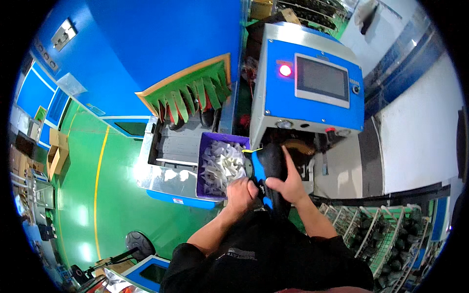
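A black and blue shoe (271, 163) with a yellow strip at one end is held in front of my body, below the blue machine. My right hand (289, 183) grips its right side, thumb across the top and fingers stretched along the black part. On the other side my left hand (240, 196) is closed, its thumb close against the shoe. What its curled fingers hold, if anything, is hidden. Just beyond that hand stands a purple box (199, 168) heaped with crumpled white strips (224, 161).
The blue machine (273, 93) carries a screen (322, 78), a lit red lamp (285, 71) and a red button (330, 131). Left of it, shoes (207, 117) stand behind a green strip curtain (185, 100) on a conveyor (183, 141). Wire racks (381, 234) hold dark items at right.
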Tool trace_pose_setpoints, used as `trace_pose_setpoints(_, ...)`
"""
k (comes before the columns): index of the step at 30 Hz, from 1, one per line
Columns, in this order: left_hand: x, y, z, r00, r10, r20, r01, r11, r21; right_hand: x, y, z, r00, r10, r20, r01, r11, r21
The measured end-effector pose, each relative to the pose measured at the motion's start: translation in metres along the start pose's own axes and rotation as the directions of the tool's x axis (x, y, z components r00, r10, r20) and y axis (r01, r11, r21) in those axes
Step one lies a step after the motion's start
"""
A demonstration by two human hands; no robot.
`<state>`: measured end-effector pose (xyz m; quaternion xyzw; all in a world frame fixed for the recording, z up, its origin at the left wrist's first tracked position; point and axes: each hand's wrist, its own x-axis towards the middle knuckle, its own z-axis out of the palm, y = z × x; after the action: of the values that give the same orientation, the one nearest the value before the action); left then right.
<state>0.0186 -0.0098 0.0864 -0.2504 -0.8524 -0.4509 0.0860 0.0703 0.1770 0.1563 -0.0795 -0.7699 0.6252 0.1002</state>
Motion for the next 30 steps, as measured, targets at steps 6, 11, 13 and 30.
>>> trace_pose_setpoints(6,-0.004,-0.005,0.058,0.824,-0.497,0.274,0.530,0.846,-0.060,-0.071,0.088,-0.066,0.938,0.320,0.134,-0.152,0.029,0.988)
trace_pose_setpoints(11,-0.036,0.034,0.078,0.584,-0.298,0.755,0.788,0.431,-0.440,-0.127,0.089,-0.107,0.863,0.454,0.221,-0.433,0.441,0.786)
trace_pose_setpoints(13,-0.049,0.019,0.096,0.618,-0.311,0.722,0.673,0.684,-0.281,-0.139,0.100,-0.111,0.821,0.530,0.211,-0.488,0.461,0.741)
trace_pose_setpoints(30,-0.035,-0.063,0.042,0.615,-0.334,0.714,0.446,0.894,0.034,0.008,0.101,-0.096,0.822,0.362,-0.440,-0.570,0.507,-0.647)
